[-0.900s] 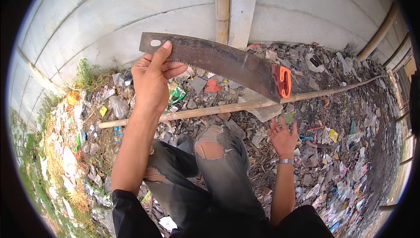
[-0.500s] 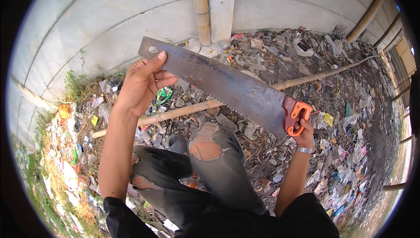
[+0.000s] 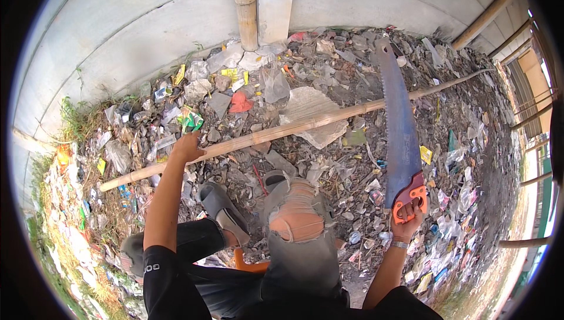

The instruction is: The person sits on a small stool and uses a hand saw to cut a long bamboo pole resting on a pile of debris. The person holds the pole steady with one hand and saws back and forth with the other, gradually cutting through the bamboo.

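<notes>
My right hand [image 3: 408, 223] is wrapped around the orange and dark red handle of a handsaw [image 3: 401, 132]. Its broad, worn metal blade points up and away, with the toothed edge showing on the left near the tip. My left hand [image 3: 188, 146] reaches down to a long bamboo pole [image 3: 258, 138] that lies slantwise across the ground in front of my legs. The hand is at the pole's upper side, toward its left end. Its fingers are mostly hidden, and whether they grip the pole cannot be made out.
Scattered plastic litter and a flat pale slab [image 3: 311, 105] cover the ground around the pole. A concrete wall [image 3: 158, 20] with an upright bamboo post [image 3: 245, 8] stands ahead. Below me, an orange object [image 3: 249, 261] shows beside my knee.
My left hand has let go of the saw blade and moved down to the bamboo pole. My right hand has swung the saw from slanting across to nearly upright on the right.
</notes>
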The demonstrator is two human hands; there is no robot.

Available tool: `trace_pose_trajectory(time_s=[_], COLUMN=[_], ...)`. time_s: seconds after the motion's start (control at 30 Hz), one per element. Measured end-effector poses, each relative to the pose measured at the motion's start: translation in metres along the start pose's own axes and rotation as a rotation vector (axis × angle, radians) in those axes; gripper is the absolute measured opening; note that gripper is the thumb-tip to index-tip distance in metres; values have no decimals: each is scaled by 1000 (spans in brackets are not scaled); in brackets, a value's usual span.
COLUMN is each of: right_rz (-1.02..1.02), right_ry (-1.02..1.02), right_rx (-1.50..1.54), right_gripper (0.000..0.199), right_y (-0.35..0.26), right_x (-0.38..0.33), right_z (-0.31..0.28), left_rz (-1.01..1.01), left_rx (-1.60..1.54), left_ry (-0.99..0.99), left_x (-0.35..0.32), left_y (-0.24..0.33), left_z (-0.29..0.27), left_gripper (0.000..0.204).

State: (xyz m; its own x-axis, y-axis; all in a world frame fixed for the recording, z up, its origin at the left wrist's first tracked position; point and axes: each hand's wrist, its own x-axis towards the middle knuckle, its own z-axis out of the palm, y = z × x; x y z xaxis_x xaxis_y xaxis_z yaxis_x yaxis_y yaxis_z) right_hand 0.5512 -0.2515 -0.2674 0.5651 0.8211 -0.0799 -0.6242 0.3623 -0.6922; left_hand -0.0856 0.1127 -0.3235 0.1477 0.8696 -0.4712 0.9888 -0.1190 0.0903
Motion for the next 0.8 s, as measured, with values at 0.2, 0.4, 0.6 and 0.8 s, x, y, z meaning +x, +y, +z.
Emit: trace_pose_trajectory(time_s=[0.2, 0.4, 0.6, 0.8], right_rz=[77, -21, 8, 46], right_ry=[-12, 136, 153, 131], right_rx=[-334, -896, -505, -551], right_gripper=[19, 14, 20, 16], right_y=[-13, 44, 59, 61], right_x=[4, 27, 32, 24], right_z=[1, -8, 27, 28], left_rz=[11, 16, 190, 274], left_rx=[38, 38, -14, -141], left_ry=[222, 258, 169, 204], left_x=[-11, 32, 43, 66], left_y=[-44, -55, -43, 74], left_z=[141, 146, 143, 135], left_gripper=[96, 76, 77, 78])
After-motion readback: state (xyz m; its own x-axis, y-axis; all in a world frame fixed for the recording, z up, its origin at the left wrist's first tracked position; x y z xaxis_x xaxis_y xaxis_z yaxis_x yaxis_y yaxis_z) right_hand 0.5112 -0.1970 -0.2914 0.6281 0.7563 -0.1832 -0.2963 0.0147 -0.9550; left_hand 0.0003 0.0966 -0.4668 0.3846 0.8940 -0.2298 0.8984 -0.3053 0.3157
